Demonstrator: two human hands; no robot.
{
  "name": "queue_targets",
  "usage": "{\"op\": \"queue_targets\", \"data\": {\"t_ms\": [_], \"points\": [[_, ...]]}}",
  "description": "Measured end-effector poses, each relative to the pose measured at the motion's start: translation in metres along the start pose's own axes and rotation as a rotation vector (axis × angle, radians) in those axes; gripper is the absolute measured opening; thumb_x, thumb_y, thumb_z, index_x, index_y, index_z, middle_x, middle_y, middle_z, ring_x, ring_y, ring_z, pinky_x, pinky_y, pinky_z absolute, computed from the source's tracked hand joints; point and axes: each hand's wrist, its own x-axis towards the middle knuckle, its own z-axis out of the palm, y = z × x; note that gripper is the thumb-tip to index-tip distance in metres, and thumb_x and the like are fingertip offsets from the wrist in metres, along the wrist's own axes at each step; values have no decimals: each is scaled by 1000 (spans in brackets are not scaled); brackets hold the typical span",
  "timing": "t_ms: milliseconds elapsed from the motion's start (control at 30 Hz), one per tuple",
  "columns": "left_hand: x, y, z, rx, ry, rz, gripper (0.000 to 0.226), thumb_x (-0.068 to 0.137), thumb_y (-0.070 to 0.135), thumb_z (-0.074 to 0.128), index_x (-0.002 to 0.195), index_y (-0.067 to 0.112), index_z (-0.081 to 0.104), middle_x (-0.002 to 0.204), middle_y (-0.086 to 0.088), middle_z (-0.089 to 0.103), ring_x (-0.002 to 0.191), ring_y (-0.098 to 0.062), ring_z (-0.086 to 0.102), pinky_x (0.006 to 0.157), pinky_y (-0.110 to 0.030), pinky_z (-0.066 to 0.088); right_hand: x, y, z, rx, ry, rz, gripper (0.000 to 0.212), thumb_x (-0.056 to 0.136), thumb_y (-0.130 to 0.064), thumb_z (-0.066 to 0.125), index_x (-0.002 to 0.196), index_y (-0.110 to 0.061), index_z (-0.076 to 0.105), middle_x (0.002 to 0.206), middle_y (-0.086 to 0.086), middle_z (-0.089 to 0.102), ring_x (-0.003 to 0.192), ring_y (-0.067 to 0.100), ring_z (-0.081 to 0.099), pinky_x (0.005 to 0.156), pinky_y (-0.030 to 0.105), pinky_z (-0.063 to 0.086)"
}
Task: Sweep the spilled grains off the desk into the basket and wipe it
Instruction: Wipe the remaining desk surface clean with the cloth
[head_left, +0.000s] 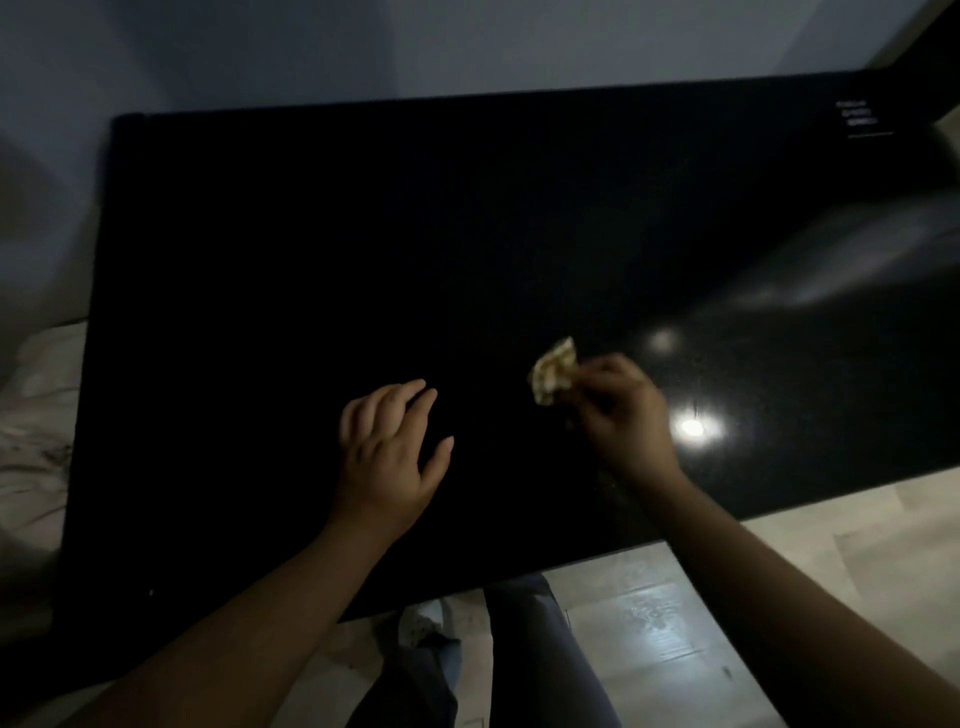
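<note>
A glossy black desk (363, 249) fills most of the view. My left hand (389, 447) lies flat on it near the front, fingers straight and spread. My right hand (621, 410) is blurred and pinches a small crumpled yellowish cloth (555, 370) just above or on the desk surface, right of the left hand. Grains cannot be made out on the dark top. No basket is in view.
A pale wall (311, 52) runs behind the desk. Light floor tiles (675, 613) show beyond the front edge, with my legs in grey trousers (524, 649). Rumpled pale fabric (36, 415) lies left of the desk. Lamp glare (693, 427) reflects on the right side.
</note>
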Motion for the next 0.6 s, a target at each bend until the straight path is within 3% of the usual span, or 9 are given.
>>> {"op": "queue_targets", "data": {"t_ms": [67,100,167,233,333,433,600], "points": [[0,0,1,5,21,12,50,90,44,44,125,11,59,131,-6,55,120,-26,46,103,-47,32,29,2,-8,0,158,50,12,87,-11,67,96,-12,74,94,-8,57,83,10,60,73,16,49],[0,0,1,12,24,16,50,91,44,44,125,11,59,131,-7,55,120,-26,46,103,-48,33,43,7,-8,2,178,87,14,88,-14,66,99,-12,73,97,-8,57,88,12,60,77,21,51],[-1,1,0,23,10,5,51,90,45,43,126,11,58,132,-7,54,120,-26,44,103,-48,32,62,18,0,-46,142,127,18,88,-18,66,104,-12,72,104,-5,58,97,17,60,86,35,53],[-1,1,0,28,3,0,51,90,45,42,126,12,57,132,-6,53,121,-26,43,103,-48,32,61,28,13,-95,120,113,19,86,-19,68,103,-13,73,103,-6,58,100,20,60,89,38,51],[-1,0,0,23,4,24,49,91,43,45,126,11,57,132,-7,53,121,-27,44,103,-47,31,22,28,24,-75,96,30,16,82,-14,71,97,-16,75,98,-9,58,95,21,60,83,33,50],[-2,1,-2,34,-41,11,50,92,43,45,130,12,53,136,-5,49,124,-25,41,106,-46,28,-42,23,26,-98,66,3,18,80,-13,72,97,-18,75,99,-3,62,93,20,58,80,39,51],[-3,3,-4,56,-73,-1,48,94,42,44,132,14,50,138,-4,46,128,-24,38,109,-45,25,-117,4,26,-61,85,50,24,81,-33,61,97,-23,76,96,-9,59,90,6,51,75,30,47]]}}
